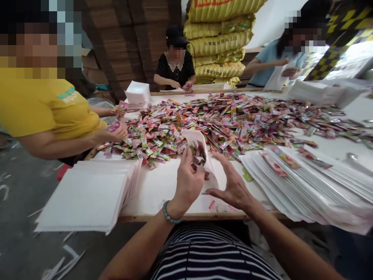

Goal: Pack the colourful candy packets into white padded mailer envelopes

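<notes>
My left hand (189,177), with a beaded bracelet at its wrist, is closed around a small bunch of shiny printed packets (199,152). A white paper envelope (198,135) stands tilted just behind and to the right of these fingers, and the packets lie against its mouth. Whether they are inside it I cannot tell. My right hand (233,181) is spread in a wide curve at the envelope's right side, thumb and fingers apart. Beyond both hands a broad heap of small colourful packets (210,116) covers the middle of the white table (154,190).
Flat white envelopes (87,190) are stacked at the left, overhanging the table edge. More envelopes (309,182) lie fanned at the right, a few packets on top. Co-workers in a yellow shirt (58,109), a dark top (175,66) and a blue top (268,58) surround the table.
</notes>
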`<action>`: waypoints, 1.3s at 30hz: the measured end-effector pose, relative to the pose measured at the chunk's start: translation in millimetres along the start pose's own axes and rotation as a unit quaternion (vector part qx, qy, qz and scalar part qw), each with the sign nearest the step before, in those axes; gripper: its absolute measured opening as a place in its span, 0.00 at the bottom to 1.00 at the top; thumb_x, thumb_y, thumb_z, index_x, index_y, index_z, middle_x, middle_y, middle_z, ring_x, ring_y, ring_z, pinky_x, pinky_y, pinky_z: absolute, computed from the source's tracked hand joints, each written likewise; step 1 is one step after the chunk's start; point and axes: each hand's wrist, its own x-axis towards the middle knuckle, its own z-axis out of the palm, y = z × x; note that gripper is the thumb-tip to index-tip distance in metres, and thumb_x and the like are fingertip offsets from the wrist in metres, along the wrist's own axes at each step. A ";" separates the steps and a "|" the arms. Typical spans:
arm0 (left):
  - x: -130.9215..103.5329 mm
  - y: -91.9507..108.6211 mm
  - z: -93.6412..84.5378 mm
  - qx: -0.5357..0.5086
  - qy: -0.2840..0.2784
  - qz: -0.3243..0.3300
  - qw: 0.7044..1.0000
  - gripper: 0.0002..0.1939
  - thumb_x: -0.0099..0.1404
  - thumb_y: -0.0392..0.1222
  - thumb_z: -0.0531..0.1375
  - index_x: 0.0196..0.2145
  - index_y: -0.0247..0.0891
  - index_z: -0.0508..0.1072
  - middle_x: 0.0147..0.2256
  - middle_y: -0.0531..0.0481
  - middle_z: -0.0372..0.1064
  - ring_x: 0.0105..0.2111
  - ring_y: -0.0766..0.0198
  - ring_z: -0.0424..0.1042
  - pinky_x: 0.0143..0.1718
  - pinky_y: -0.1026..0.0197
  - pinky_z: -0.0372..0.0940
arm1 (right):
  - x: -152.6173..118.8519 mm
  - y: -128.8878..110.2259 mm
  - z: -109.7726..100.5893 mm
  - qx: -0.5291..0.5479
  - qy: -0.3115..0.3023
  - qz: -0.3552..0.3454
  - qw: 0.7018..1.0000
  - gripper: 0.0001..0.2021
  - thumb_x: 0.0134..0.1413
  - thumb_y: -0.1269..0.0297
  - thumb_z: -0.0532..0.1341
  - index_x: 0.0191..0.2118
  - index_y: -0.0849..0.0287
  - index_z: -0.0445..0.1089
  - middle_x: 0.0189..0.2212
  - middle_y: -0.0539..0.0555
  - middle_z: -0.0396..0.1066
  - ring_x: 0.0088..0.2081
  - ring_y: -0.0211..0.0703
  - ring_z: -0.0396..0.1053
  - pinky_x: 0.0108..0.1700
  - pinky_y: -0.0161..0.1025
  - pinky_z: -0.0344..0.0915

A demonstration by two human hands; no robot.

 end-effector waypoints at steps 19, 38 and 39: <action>38.6 -54.1 -39.2 -0.128 -0.172 -0.054 0.975 0.25 0.41 0.47 0.74 0.34 0.32 0.76 0.34 0.45 0.77 0.35 0.58 0.74 0.40 0.57 0.71 | 34.0 34.6 -26.9 0.438 -0.057 0.225 0.869 0.16 0.34 0.60 0.74 0.34 0.59 0.78 0.32 0.54 0.78 0.35 0.46 0.74 0.40 0.42 0.73; 25.8 -52.1 -24.3 -0.140 -0.184 -0.017 0.973 0.30 0.42 0.45 0.74 0.44 0.35 0.77 0.39 0.44 0.78 0.40 0.54 0.76 0.44 0.55 0.71 | 17.9 33.2 -26.6 0.437 0.001 0.252 0.864 0.15 0.32 0.58 0.74 0.27 0.60 0.76 0.26 0.50 0.75 0.29 0.40 0.70 0.35 0.37 0.69; 28.0 -48.5 -22.3 -0.148 -0.197 -0.019 0.969 0.29 0.43 0.46 0.74 0.44 0.35 0.77 0.38 0.44 0.79 0.38 0.54 0.77 0.42 0.55 0.72 | 20.4 32.6 -27.5 0.430 0.002 0.246 0.868 0.14 0.34 0.58 0.74 0.27 0.60 0.77 0.26 0.50 0.76 0.29 0.39 0.70 0.35 0.37 0.68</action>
